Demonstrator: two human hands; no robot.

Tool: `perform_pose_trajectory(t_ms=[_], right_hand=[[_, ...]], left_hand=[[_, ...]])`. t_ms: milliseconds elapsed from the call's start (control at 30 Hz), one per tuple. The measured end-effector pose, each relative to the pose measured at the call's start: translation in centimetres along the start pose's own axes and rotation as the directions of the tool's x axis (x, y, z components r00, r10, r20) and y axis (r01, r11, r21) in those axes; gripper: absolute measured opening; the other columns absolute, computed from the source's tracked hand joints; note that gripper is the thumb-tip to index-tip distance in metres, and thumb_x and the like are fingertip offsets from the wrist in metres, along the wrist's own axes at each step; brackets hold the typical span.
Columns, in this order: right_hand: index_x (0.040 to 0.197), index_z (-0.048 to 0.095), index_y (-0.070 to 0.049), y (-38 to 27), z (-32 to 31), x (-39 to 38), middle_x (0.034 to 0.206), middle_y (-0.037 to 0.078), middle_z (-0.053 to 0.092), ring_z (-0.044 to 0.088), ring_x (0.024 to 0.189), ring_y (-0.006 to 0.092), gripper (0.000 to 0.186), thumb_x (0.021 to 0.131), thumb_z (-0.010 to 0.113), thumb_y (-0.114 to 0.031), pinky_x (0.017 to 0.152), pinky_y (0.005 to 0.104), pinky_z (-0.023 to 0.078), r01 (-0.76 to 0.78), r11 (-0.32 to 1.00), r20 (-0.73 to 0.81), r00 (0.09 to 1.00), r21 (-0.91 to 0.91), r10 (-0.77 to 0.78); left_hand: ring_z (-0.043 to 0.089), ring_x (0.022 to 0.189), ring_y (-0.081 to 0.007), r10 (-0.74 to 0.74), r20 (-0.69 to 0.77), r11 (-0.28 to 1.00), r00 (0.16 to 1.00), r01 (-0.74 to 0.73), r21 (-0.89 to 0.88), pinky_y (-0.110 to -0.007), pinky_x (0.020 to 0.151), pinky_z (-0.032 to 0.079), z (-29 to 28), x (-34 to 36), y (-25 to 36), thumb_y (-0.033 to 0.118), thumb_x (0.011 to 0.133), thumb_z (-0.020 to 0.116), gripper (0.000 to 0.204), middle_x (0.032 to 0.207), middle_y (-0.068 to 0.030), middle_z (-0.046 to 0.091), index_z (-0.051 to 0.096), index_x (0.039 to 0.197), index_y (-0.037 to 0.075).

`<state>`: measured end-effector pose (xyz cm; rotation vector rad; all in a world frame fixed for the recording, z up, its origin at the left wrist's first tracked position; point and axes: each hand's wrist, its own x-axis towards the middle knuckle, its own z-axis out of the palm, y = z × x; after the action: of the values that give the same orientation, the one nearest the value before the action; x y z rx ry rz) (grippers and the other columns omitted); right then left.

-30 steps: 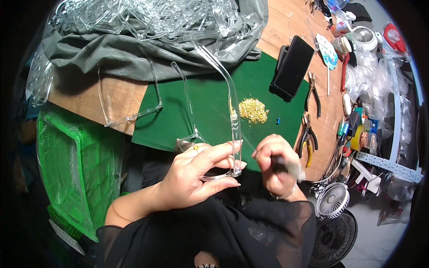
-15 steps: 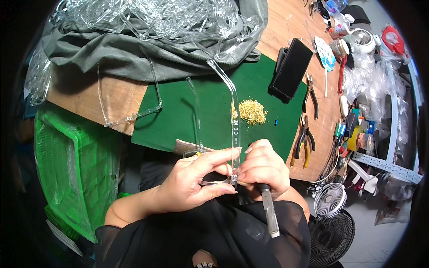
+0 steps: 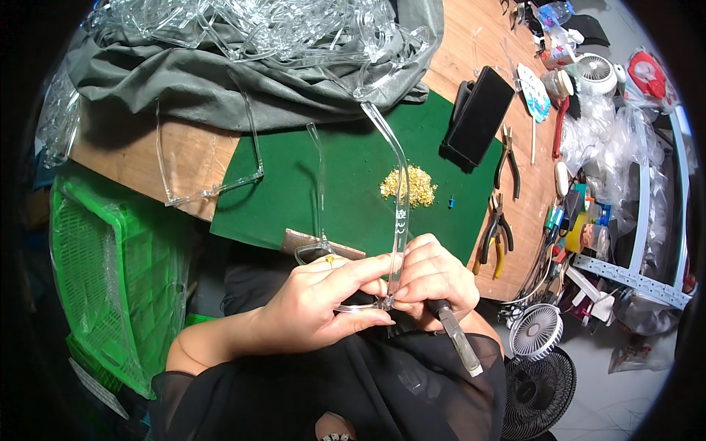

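The left hand [image 3: 316,309] pinches the clear glasses [image 3: 397,213] between thumb and fingers. The right hand [image 3: 430,283] touches it, closed tight around a small screwdriver [image 3: 456,338]. The glasses stick up above both hands.

Left hand [image 3: 316,309] and right hand [image 3: 430,275] bare, no gloves. Gold ring [image 3: 330,259] on a left finger. Black sheer garment [image 3: 353,389] at 6 o'clock; forearms uncovered.

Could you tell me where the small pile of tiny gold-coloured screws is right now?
In the head view, the small pile of tiny gold-coloured screws lies on the green mat, right of centre, beside the clear plastic glasses arm.
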<state>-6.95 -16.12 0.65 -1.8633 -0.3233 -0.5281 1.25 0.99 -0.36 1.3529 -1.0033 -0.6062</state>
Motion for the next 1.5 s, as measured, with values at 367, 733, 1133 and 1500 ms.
perform_pose_trajectory(t_ms=[367,733,1133,1500], right_hand=[[0.076,0.059,-0.004,-0.2,-0.3,0.2,0.072,0.005,0.060,0.056,0.064,0.0202,0.014,0.071,0.072,-0.008,0.059,0.0307,0.041,-0.106,0.992,0.067,0.993,0.065,0.101],[0.076,0.058,-0.005,-0.5,0.1,0.0,0.072,0.004,0.058,0.055,0.064,0.0211,0.012,0.071,0.068,-0.004,0.060,0.0323,0.043,-0.030,0.997,0.050,0.998,-0.072,0.034],[0.079,0.060,-0.003,-0.2,-0.1,-0.2,0.074,0.006,0.060,0.057,0.066,0.0211,0.013,0.073,0.071,-0.007,0.062,0.0320,0.043,-0.115,0.983,0.037,0.993,0.140,0.111],[0.078,0.057,-0.002,1.7,-2.6,-1.9,0.071,0.010,0.059,0.059,0.065,0.0227,0.008,0.075,0.064,-0.002,0.061,0.0310,0.046,-0.349,0.902,-0.108,0.937,-0.256,0.332]], left_hand=[[0.062,0.079,-0.0232,0.100,-0.030,0.978,0.995,-0.092,0.189,-0.032,0.073,0.047,0.2,-0.2,0.0,0.016,0.068,0.075,0.058,0.085,-0.0092,0.063,0.051,0.117,-0.003],[0.063,0.082,-0.0228,0.041,-0.016,0.989,0.999,-0.038,0.143,-0.031,0.075,0.047,0.2,-0.2,0.6,0.015,0.065,0.078,0.063,0.091,-0.0108,0.066,0.048,0.116,-0.007],[0.063,0.081,-0.0222,0.006,0.002,0.996,1.000,-0.006,0.092,-0.030,0.078,0.047,0.2,-0.2,0.8,0.017,0.068,0.076,0.061,0.089,-0.0095,0.066,0.049,0.117,-0.007],[0.064,0.080,-0.0219,-0.010,-0.118,0.994,0.993,0.023,0.104,-0.028,0.074,0.048,-0.1,0.3,0.2,0.012,0.067,0.076,0.059,0.089,-0.0112,0.066,0.050,0.117,-0.006]])
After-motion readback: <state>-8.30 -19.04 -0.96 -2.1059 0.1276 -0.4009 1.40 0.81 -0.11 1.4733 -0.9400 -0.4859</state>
